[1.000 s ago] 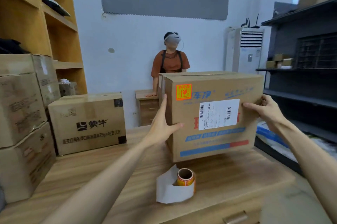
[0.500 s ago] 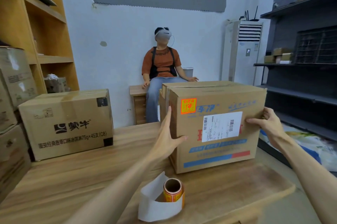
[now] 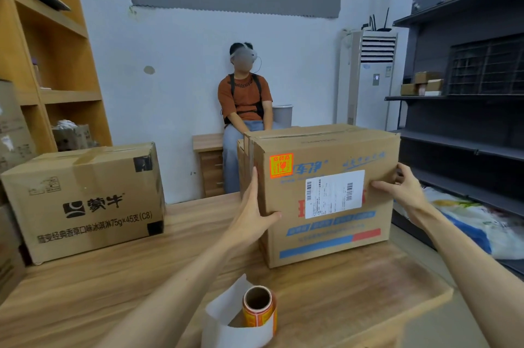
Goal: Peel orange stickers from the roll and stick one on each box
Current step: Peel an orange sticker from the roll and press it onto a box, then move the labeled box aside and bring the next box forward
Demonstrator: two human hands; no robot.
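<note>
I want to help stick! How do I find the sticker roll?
Look at the wooden table, at its near edge, in front of the box with the white label. The sticker roll stands there on end. It is the only small round thing: orange, with a brown cardboard core and a white paper tail.

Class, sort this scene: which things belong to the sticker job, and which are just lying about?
Job: sticker roll; right box, bearing an orange sticker, between left hand and right hand; left box, no sticker visible.
Lying about: air conditioner; grey bin; blue-and-white sack.
</note>
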